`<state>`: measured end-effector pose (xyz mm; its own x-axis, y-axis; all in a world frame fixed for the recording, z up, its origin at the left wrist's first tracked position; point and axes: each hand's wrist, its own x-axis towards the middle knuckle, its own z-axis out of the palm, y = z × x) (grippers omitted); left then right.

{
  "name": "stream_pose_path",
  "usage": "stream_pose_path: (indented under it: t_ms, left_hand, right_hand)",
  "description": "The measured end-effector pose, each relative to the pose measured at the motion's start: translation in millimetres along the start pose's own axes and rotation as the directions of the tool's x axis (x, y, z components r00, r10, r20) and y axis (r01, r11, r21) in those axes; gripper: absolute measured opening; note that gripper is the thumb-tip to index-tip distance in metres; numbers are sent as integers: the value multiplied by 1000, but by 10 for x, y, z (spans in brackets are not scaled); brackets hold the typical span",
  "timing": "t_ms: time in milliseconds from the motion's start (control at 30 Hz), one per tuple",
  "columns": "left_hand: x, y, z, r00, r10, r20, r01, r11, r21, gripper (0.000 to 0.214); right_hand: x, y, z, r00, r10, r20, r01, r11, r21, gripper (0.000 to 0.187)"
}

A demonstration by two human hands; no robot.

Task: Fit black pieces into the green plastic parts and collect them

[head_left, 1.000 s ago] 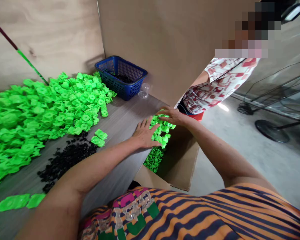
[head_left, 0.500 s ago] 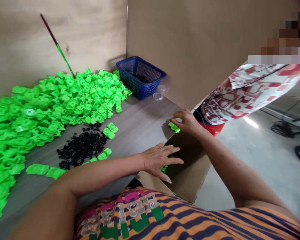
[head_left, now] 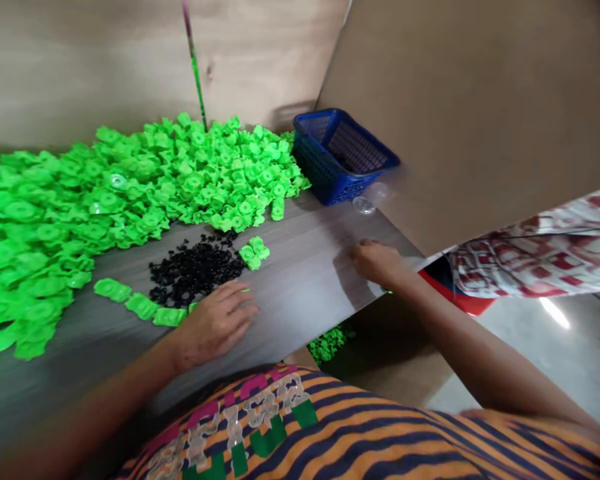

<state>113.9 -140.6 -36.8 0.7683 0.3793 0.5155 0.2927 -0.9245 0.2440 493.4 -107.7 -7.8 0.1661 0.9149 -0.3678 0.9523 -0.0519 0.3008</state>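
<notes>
Pale wood boarding stands behind the grey wood-grain bench [head_left: 300, 303], and a plain brown panel [head_left: 455, 127] borders its right edge. Along the back edge spreads a heap of bright green moulded plastic pieces [head_left: 180, 173], ending beside a blue plastic mesh basket [head_left: 325, 183] in the back right corner. Nearer the front edge sits a pile of small black plastic parts [head_left: 195, 270], with a curved row of flat green plastic pieces [head_left: 143, 305] just in front. The left hand [head_left: 217, 327] lies low over the row's right end, fingers loosely bent and slightly apart; whether it pinches anything, I cannot tell. The right hand [head_left: 377, 262] is curled towards the right end of the front edge, too blurred to show any hold. Below that edge, an open brown cardboard carton [head_left: 400, 360] contains green pieces. Handling the row well probably calls for a light fingertip touch and a lifted palm, since a sweeping one could scatter the black parts.
</notes>
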Motion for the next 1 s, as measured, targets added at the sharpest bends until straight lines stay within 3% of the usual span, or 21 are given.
stream_pose_path:
  t_ms: [100, 200, 267, 333, 433, 567, 667, 767, 900, 1000]
  left_hand:
    - [-246, -91, -124, 995, -67, -74, 70, 997, 44, 20]
    - [-340, -102, -240, 993, -74, -88, 79, 996, 46, 21]
    - [-327, -103, -313, 994, -63, -92, 68, 997, 44, 21]
    - [-288, -112, -377, 995, -42, -94, 47, 998, 43, 20]
    - [-249, -118, -433, 997, 10, -72, -8, 1000, 21, 15]
    - [-308, -73, -436, 995, 97, 16, -97, 994, -52, 9]
    - [-395, -63, -475, 994, 113, 5, -112, 990, -85, 9]
    - [-496, -144, -604, 994, 43, -100, -46, 998, -34, 10]
    - [-723, -315, -793, 964, -116, -239, 128, 991, 33, 18]
    - [-933, -395, -844, 947, -189, -260, 207, 977, 43, 21]
  right_hand:
    - [-222, 124, 147, 996, 34, 88, -32, 999, -19, 42]
    - [-372, 193, 172, 987, 88, 135, -85, 996, -32, 36]
    - [-402, 141, 142, 994, 63, 87, -64, 998, 11, 32]
    - [-348, -8, 87, 999, -1, -45, 5, 995, 97, 30]
    - [-60, -340, -28, 942, -42, -333, 134, 957, 258, 36]
    - [629, -730, -203, 786, 0, -618, 362, 811, 460, 45]
    - [1115, -957, -329, 774, 81, -628, 368, 749, 551, 51]
    - [1422, -1237, -440, 762, 64, -645, 405, 730, 551, 56]
    - [1609, -1684, -559, 745, 13, -667, 449, 730, 515, 57]
    - [1653, -1964, -641, 718, 8, -697, 477, 723, 499, 55]
